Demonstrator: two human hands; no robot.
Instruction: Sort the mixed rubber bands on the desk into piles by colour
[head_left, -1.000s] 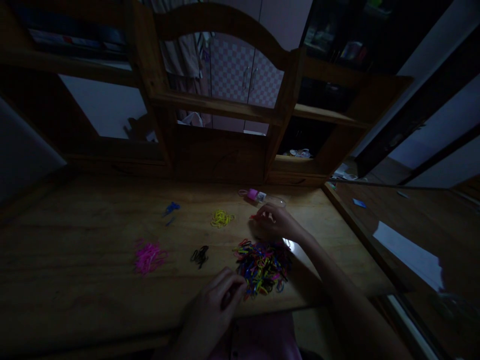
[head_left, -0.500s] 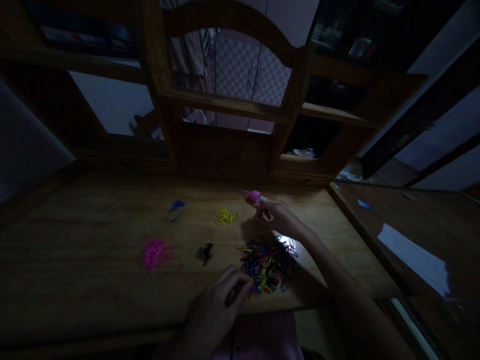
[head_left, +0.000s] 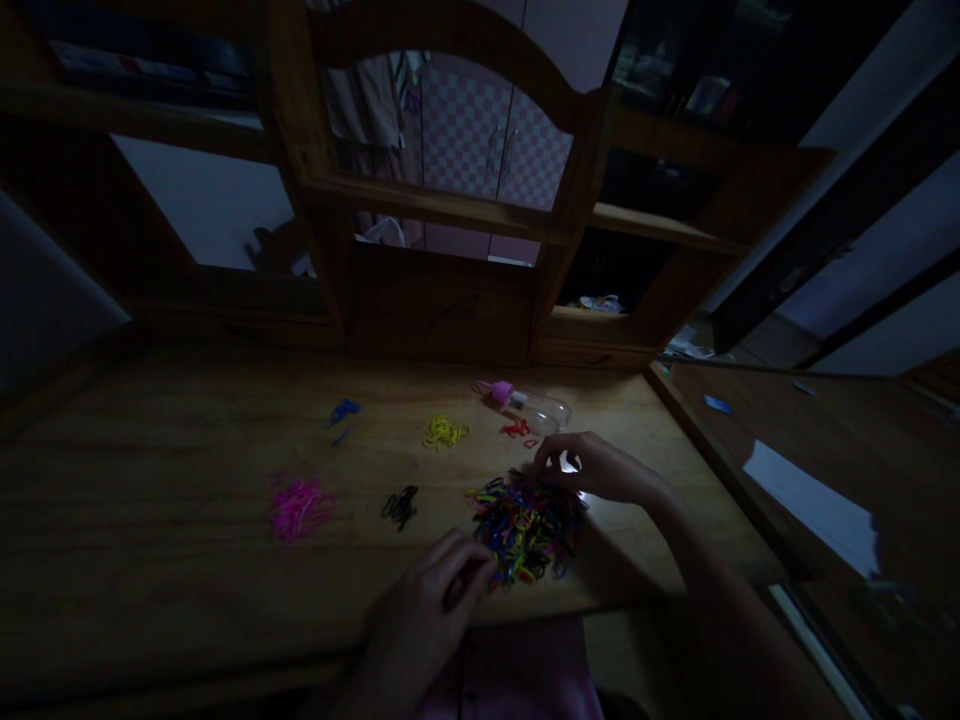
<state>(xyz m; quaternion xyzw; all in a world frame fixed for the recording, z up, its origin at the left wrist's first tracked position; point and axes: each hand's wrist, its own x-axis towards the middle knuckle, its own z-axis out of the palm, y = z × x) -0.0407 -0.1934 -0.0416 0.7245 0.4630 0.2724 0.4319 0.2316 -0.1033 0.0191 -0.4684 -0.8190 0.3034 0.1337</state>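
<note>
A heap of small mixed-colour rubber bands (head_left: 525,530) lies on the wooden desk near its front edge. My left hand (head_left: 442,590) rests at the heap's left side, thumb and fingertips pinched together; whatever they may hold is hidden. Over the heap's far edge, my right hand (head_left: 592,465) has its fingertips pressed together, their contents too small to make out. Sorted bands lie apart: pink (head_left: 298,508), black (head_left: 401,508), yellow (head_left: 444,432), blue (head_left: 345,410) and red (head_left: 516,428). The red ones sit beside a clear bottle (head_left: 546,410) with a pink cap.
A wooden shelf frame (head_left: 450,212) stands along the back of the desk (head_left: 187,560). To the right, a lower brown surface holds a white paper sheet (head_left: 810,505) and a small blue card (head_left: 716,404). The room is dim.
My right hand has moved back toward me, from above the red bands to the heap's far edge, uncovering the red bands and bottle. My left hand stays about where it was.
</note>
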